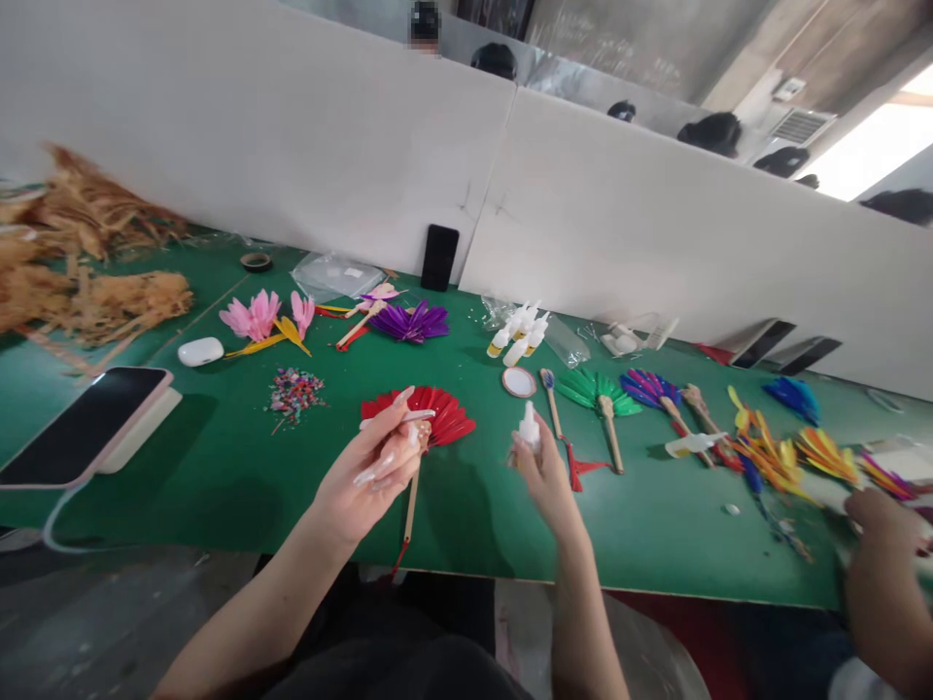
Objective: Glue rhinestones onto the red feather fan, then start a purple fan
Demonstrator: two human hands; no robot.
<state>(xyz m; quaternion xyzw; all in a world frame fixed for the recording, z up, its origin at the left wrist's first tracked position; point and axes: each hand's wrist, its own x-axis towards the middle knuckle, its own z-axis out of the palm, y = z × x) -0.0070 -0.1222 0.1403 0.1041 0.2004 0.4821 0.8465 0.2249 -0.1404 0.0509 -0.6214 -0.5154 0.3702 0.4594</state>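
Note:
My left hand [379, 467] is in front of a red feather fan [452, 413]. Its fingers are closed on a slim, silvery pair of tweezers [419, 415], seen only in part. The fan lies on the table, its wooden handle [412, 506] pointing toward me and ending in a red cord; my fingers cover part of the fan's base. To the right, my right hand [540, 476] grips a small white glue bottle [530, 425], nozzle up, raised off the table. Whether the left fingers touch the fan, I cannot tell.
Several glue bottles [519, 335] stand behind, near a round white lid [519, 381] and a brush [550, 401]. Colored chips [295, 394] lie left; a green fan [602, 394] lies right. A phone [84, 423] sits far left. Another person's hand [885, 525] works at far right.

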